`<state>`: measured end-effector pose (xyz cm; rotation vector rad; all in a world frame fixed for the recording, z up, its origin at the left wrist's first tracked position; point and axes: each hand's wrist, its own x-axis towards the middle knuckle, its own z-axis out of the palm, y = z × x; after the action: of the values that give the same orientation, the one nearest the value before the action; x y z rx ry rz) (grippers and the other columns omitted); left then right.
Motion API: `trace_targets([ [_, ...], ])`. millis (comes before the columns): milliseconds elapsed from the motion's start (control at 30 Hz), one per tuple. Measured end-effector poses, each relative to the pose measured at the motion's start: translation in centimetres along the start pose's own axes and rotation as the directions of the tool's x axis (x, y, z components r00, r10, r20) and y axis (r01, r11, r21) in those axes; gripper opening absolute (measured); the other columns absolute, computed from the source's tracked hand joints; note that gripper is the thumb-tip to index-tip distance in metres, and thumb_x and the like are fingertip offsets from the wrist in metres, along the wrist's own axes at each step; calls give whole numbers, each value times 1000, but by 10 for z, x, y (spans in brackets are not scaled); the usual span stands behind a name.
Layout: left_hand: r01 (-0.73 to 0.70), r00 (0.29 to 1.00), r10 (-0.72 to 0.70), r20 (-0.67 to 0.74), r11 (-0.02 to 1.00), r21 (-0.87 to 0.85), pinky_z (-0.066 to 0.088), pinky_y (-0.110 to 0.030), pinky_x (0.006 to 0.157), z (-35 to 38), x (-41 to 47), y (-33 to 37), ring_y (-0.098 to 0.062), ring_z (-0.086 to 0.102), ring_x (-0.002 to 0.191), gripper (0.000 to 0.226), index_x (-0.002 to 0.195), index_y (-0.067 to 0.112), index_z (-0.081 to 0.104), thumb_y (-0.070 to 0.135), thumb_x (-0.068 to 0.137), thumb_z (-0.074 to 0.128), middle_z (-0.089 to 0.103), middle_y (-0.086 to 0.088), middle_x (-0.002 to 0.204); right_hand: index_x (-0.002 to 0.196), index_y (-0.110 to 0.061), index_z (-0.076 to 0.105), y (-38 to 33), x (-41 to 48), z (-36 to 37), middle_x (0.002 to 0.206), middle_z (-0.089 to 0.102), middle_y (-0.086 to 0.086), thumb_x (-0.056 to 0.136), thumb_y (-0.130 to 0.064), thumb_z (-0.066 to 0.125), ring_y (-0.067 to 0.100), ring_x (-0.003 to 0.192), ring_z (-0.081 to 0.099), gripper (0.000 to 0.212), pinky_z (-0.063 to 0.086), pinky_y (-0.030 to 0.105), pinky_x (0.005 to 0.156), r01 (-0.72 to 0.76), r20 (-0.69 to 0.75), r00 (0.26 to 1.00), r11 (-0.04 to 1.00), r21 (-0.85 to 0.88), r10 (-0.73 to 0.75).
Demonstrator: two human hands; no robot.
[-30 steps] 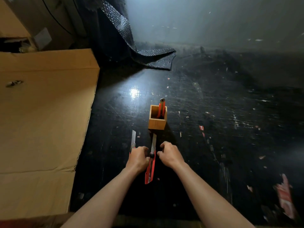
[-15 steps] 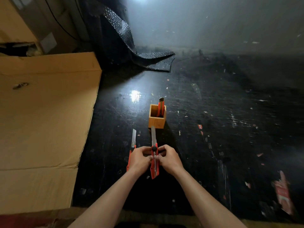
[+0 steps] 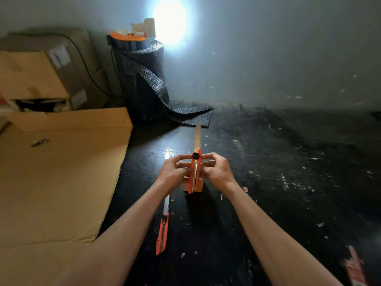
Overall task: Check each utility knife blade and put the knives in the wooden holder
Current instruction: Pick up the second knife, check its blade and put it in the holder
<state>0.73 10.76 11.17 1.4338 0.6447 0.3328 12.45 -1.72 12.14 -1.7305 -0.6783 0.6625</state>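
Note:
I hold an orange utility knife (image 3: 194, 174) up in front of me with its long blade (image 3: 198, 137) extended and pointing away. My left hand (image 3: 175, 173) grips its left side and my right hand (image 3: 216, 169) grips its right side, near the black lock knob (image 3: 195, 155). The wooden holder (image 3: 199, 185) stands on the black floor just behind the raised knife, mostly hidden by it and my hands. A second orange utility knife (image 3: 162, 232) lies on the floor under my left forearm, blade out and pointing away.
A large flat cardboard sheet (image 3: 57, 172) covers the floor on the left, with boxes (image 3: 41, 75) behind it. A roll of black bubble wrap (image 3: 144, 79) stands at the back by the wall. The dark floor (image 3: 288, 172) is strewn with scraps; red packaging (image 3: 354, 267) lies at the lower right.
Both hands have lifted the knife off the floor and raised it in front of the holder. The camera has tilted up, showing the wall and bubble wrap roll.

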Motion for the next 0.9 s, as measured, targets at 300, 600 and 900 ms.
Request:
trace_targets([
  [300, -152, 988, 151, -21, 986, -75, 64, -42, 69, 5, 17, 77, -28, 79, 87, 42, 122, 14, 69, -13, 89, 66, 80, -13, 101, 127, -21, 57, -72, 29, -22, 108, 76, 9, 94, -11, 69, 23, 94, 76, 36, 63, 40, 82, 225, -67, 970, 965, -135, -235],
  [600, -217, 976, 215, -32, 973, -82, 63, -35, 60, 14, 23, 104, -26, 79, 79, 40, 116, 7, 72, -20, 87, 63, 79, -18, 96, 116, -26, 67, -100, 45, -40, 103, 73, -4, 101, -20, 60, 16, 95, 70, 18, 59, 37, 89, 338, -82, 919, 876, -343, -386],
  [900, -222, 975, 216, -51, 960, -171, 64, -37, 62, 6, 30, 113, -29, 80, 86, 46, 126, 7, 69, -19, 87, 65, 80, -15, 103, 106, -16, 70, -90, 41, -32, 105, 75, 4, 98, -19, 64, 20, 95, 74, 10, 63, 42, 87, 335, -16, 936, 905, -262, -351],
])
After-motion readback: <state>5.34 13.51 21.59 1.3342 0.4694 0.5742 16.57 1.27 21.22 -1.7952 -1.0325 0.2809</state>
